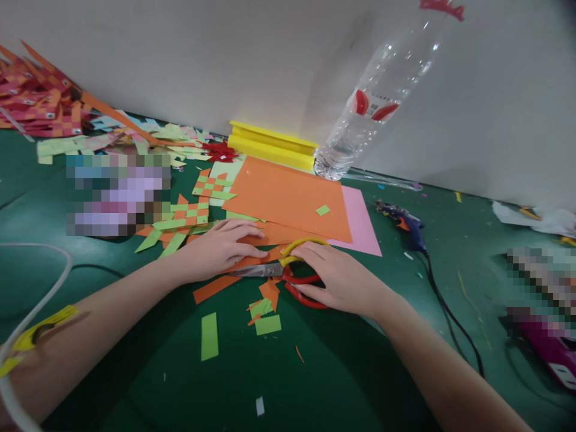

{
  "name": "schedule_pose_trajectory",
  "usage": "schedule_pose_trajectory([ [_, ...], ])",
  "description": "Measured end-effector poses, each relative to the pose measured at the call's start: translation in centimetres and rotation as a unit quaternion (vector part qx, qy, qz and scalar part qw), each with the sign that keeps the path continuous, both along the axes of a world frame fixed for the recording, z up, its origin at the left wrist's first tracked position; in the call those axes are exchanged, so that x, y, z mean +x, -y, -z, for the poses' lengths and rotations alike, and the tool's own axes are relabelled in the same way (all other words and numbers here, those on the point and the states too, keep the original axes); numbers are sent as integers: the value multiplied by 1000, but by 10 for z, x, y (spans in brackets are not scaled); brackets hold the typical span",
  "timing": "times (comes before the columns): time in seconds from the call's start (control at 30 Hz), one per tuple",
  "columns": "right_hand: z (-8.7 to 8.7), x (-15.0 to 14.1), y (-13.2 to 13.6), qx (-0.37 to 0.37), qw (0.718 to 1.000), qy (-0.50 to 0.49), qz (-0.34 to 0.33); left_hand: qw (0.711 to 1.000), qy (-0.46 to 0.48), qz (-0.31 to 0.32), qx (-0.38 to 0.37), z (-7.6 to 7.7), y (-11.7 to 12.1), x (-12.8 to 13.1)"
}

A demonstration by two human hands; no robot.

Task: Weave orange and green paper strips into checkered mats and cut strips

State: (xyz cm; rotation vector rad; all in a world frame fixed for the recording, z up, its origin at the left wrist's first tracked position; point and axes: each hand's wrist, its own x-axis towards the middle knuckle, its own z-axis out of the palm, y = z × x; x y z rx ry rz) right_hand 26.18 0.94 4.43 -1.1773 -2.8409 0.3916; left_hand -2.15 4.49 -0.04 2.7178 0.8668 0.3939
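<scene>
My right hand [335, 273] is closed round the handles of a pair of scissors [263, 270], one yellow and one red. The steel blades point left, over orange paper pieces. My left hand [220, 249] lies over orange paper strips [216, 288], fingers stretched out and touching the paper; its thumb is partly hidden. Just beyond my hands is a large orange paper sheet [288, 198], with a pink sheet [364, 225] partly under it. Woven green and orange paper pieces [186, 216] lie beside my left hand. Green scraps [209, 336] lie nearer me.
A tilted clear bottle [373, 108] leans on the wall beside a folded yellow piece [272, 147]. A corded glue gun [407, 228] lies right. Red woven paper pieces [40, 99] pile up at far left. A white cable [67, 282] crosses near my left forearm.
</scene>
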Motion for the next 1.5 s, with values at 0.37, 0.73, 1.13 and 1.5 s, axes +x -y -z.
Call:
schedule_pose_trajectory([
  [0.37, 1, -4, 3, 8, 1000, -5, -23, 1000, -4, 0, 14, 1, 0, 1],
  [0.73, 0, -13, 11, -10, 1000, 11, 3, 998, -16, -20, -50, -7, 1, 3],
  [1.13, 4, -16, 15, 15, 1000, 11, -19, 999, -1, -5, -32, -5, 0, 2],
  [1.5, 4, -26, 22, 13, 1000, 6, -5, 999, 5, -5, -36, -2, -2, 0],
])
